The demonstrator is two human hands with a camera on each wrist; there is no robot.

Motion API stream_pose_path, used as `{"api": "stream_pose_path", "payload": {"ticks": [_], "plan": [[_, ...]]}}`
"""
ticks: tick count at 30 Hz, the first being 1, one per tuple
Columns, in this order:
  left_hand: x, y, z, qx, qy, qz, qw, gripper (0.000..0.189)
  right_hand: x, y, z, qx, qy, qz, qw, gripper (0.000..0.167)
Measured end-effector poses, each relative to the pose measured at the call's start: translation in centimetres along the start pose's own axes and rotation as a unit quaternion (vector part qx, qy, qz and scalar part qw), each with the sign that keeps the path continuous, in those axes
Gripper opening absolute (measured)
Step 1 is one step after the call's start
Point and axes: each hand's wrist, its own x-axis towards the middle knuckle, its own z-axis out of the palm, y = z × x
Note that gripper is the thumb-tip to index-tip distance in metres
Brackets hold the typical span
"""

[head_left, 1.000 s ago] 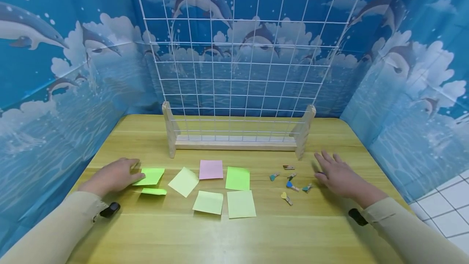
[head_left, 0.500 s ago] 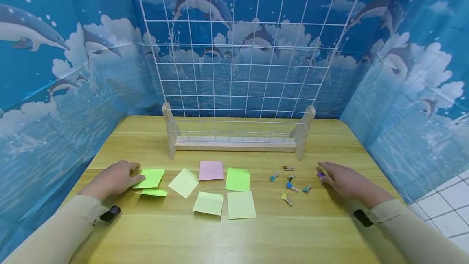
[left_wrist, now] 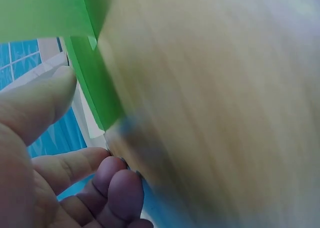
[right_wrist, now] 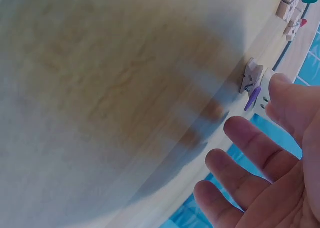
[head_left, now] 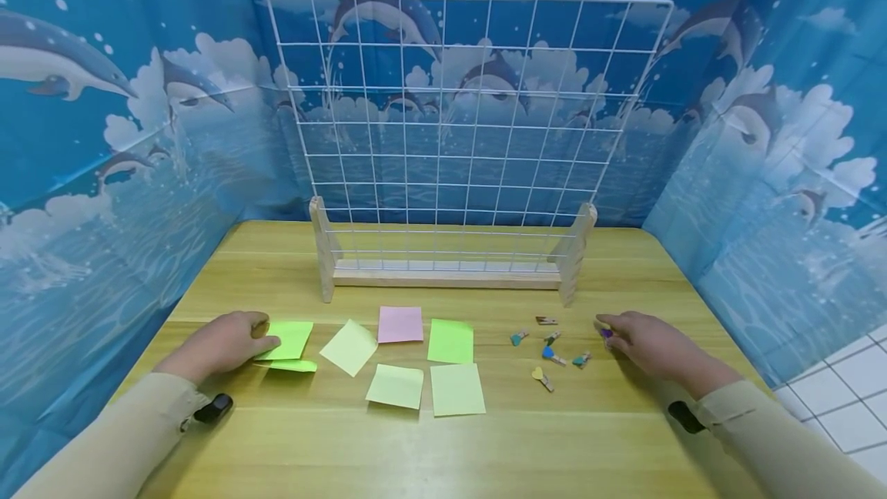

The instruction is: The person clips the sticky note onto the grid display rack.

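Note:
At the left of the table, my left hand (head_left: 223, 344) is beside a bright green sticky note (head_left: 289, 339), its thumb at the note's left edge. A second green note (head_left: 294, 366) lies partly under it. In the left wrist view the thumb (left_wrist: 50, 100) and index finger stand apart by the green edge. On the right, my right hand (head_left: 654, 345) hovers low at a small wooden clothespin with a purple top (right_wrist: 252, 82). Its thumb and index finger are near the clothespin on either side, with a gap between them; the other fingers are loosely bent.
More sticky notes lie mid-table, including a pink one (head_left: 400, 325) and pale ones (head_left: 457, 390). Several small clothespins, one with a yellow heart (head_left: 537, 373), lie left of my right hand. Behind them stands a white wire grid (head_left: 473, 123) on a wooden base (head_left: 446, 279).
My right hand has drawn in from spread fingers and come down around the purple clothespin. The left hand has shifted slightly right, its thumb closer over the green note.

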Motion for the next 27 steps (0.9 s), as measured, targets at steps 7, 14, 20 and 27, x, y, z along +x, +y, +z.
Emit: {"api": "stream_pose_path", "payload": {"ticks": [7,14,20,27], "plan": [[0.25,0.36,0.24,-0.016,0.004,-0.001,0.9999,0.07,0.07,-0.02,0.32,-0.018,0.005,-0.004,0.9998,0.036],[0.55,0.62,0.51,-0.025,0.005,-0.012,0.9996,0.071,0.09,0.1,0.42,-0.033,0.018,-0.015,0.9992,0.03],[0.54,0.79,0.53,-0.026,0.009,-0.024,0.9993,0.074,0.17,-0.03,0.31,-0.025,0.018,-0.014,0.9994,0.026],[0.59,0.95,0.62,-0.03,0.02,-0.027,0.999,0.067,0.18,-0.19,0.16,-0.012,0.013,-0.005,0.9998,0.022]]}}
